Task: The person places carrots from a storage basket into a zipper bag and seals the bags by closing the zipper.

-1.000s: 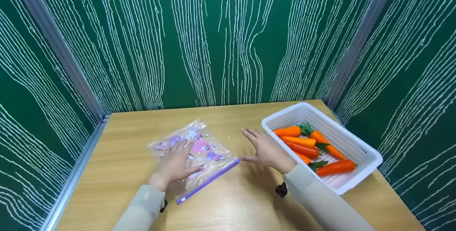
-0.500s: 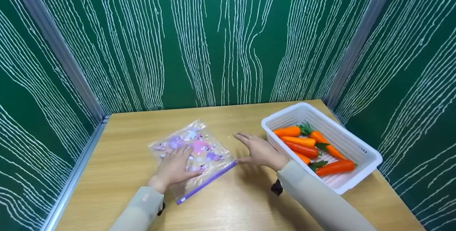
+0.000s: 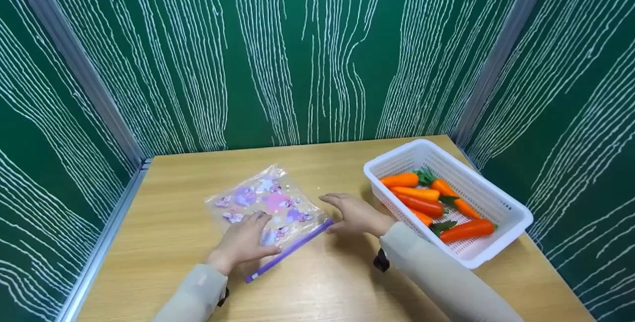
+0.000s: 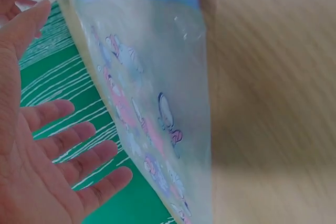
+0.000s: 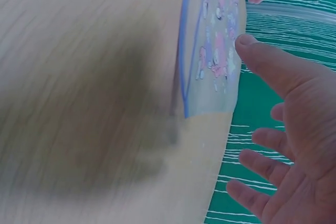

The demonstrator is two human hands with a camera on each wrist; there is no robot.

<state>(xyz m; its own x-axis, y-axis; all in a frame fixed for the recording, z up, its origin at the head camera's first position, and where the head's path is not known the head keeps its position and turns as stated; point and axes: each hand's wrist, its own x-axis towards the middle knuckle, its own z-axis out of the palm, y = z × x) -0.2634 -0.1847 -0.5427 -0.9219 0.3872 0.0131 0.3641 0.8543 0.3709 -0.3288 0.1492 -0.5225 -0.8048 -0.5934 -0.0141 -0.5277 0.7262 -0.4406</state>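
On the wooden table (image 3: 322, 294), left of centre, a clear zip bag (image 3: 275, 203) printed with pink and lilac figures lies flat and slanted, its purple zip strip (image 3: 295, 248) running along the side nearer the person. A white slider (image 3: 254, 276) sits near the strip's lower left end. The left hand (image 3: 242, 243) is over the lower left part of the bag, palm down, its fingers loosely spread and its thumb pointing at the strip, just short of it. The right hand (image 3: 357, 217) is just beyond the bag's right corner, between bag and basket, with a wide gap from thumb to fingers; the thumb tip is right beside the strip's upper end. Neither hand grips anything. In both wrist views the fingers seem clear of the film, but with the blur and the angle, light contact cannot be ruled out.

To the right stands a white perforated basket (image 3: 503, 242), holding orange carrot-like pieces (image 3: 400, 179) and red pepper-like ones (image 3: 467, 231) with some green leaves.

Compared with a second ago, the right hand has shifted left, away from the basket and closer to the strip's end. The left hand has drawn back slightly toward the person, uncovering more of the print. The bag and basket lie practically where they did.
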